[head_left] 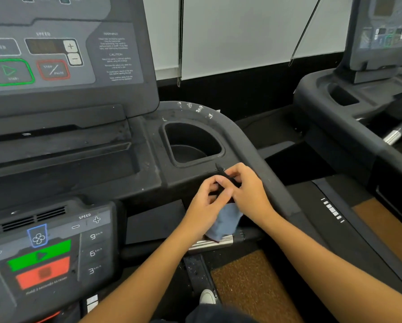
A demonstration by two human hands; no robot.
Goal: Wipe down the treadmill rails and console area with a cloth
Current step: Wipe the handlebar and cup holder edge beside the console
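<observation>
Both of my hands meet in front of the treadmill's black console tray, just below its cup holder. A blue-grey cloth with a dark edge hangs between them. My left hand pinches the cloth's upper part from the left. On the right, my right hand grips it with curled fingers. The curved right rail runs past my right hand; white scuffs mark its top bend. The console panel with speed and start buttons stands upper left.
A lower control panel with green and red buttons sits at bottom left. A silver grip bar lies under the cloth. A second treadmill stands at right. Brown floor mat and my shoe show below.
</observation>
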